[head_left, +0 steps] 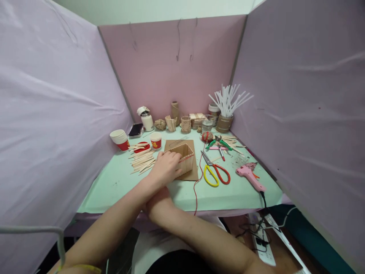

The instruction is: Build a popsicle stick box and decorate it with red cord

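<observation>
Tabletop (102, 190) pale green, smudged | partition walls (159, 76) pink, lilac | left hand (168, 164) on box (187, 166)

A craft booth: 3 sheet-covered panels (171, 76) wall in a table (119, 192) draped in pale green, set out with handicraft supplies, including a pink glue gun (251, 179), scissors (213, 165), wooden sticks (143, 161) and twine (160, 125).

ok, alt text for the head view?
A left hand touches an open wooden box on cardboard; the right hand is mostly hidden beneath the left forearm. Sticks, paper cups, scissors and a pink glue gun are nearby.
</observation>
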The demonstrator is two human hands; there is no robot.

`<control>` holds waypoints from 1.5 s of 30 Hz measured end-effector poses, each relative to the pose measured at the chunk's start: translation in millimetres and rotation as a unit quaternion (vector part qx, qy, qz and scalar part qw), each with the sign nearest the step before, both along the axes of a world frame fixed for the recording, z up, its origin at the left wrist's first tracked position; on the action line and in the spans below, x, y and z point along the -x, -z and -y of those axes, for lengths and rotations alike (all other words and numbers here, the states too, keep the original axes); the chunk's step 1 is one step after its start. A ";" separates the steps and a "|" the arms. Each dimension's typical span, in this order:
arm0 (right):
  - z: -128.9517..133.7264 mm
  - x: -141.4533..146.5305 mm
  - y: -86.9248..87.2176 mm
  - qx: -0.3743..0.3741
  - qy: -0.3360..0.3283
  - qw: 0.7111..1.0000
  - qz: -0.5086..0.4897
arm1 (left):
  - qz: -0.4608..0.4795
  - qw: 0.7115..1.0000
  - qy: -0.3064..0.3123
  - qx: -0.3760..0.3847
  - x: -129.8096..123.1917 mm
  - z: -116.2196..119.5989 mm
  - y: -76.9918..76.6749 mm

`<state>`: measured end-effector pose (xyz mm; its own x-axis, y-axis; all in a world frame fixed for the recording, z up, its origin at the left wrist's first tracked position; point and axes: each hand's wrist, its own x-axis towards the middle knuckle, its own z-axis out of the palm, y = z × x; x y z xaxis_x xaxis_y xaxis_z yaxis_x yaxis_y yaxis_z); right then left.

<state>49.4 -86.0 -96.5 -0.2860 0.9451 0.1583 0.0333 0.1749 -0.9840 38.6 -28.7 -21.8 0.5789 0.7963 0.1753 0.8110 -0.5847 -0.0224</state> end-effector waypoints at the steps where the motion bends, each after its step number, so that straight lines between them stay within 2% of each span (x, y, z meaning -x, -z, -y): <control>1: 7.6 -1.7 2.5 -0.016 0.006 0.998 0.055 | -0.005 1.000 -0.002 0.000 0.7 -2.0 0.4; 3: 22.3 -4.8 6.2 -0.064 0.005 0.973 0.222 | 0.002 1.000 -0.006 -0.002 2.5 -3.3 0.1; 5: 35.1 -10.9 6.5 -0.123 -0.014 0.913 0.389 | 0.016 1.000 -0.008 -0.003 3.8 -2.7 -0.5; 6: 40.4 -16.8 5.0 -0.148 -0.017 0.886 0.439 | 0.021 1.000 -0.008 -0.003 4.2 -2.3 -0.8; 9: 48.6 -51.2 -7.9 -0.212 0.028 0.866 0.453 | 0.033 0.999 -0.001 -0.001 5.8 -1.9 -1.1; 12: 36.2 -108.0 -31.9 -0.270 0.045 0.862 0.427 | 0.058 0.998 0.004 0.008 9.1 -3.2 -0.7; 16: -12.0 -182.6 -60.3 -0.292 0.116 0.863 0.395 | 0.085 0.996 0.010 0.021 16.0 -4.0 0.0; 17: -25.5 -195.4 -63.5 -0.307 0.137 0.862 0.379 | 0.090 0.996 0.012 0.021 17.7 -3.7 0.1; 19: -49.4 -211.7 -64.8 -0.337 0.128 0.862 0.356 | 0.105 0.994 0.016 0.019 20.9 -2.5 0.4; 23: -77.1 -215.5 -57.9 -0.351 0.063 0.868 0.346 | 0.127 0.991 0.019 0.021 24.9 0.8 0.4; 28: -89.2 -207.0 -53.4 -0.352 0.003 0.870 0.344 | 0.134 0.990 0.018 0.031 25.8 3.3 0.1; 34: -93.5 -205.4 -57.3 -0.328 -0.025 0.886 0.326 | 0.153 0.987 0.015 0.040 25.4 5.1 -0.9; 45: -94.5 -197.8 -57.6 -0.326 -0.048 0.893 0.306 | 0.169 0.984 0.019 0.051 26.9 3.1 2.7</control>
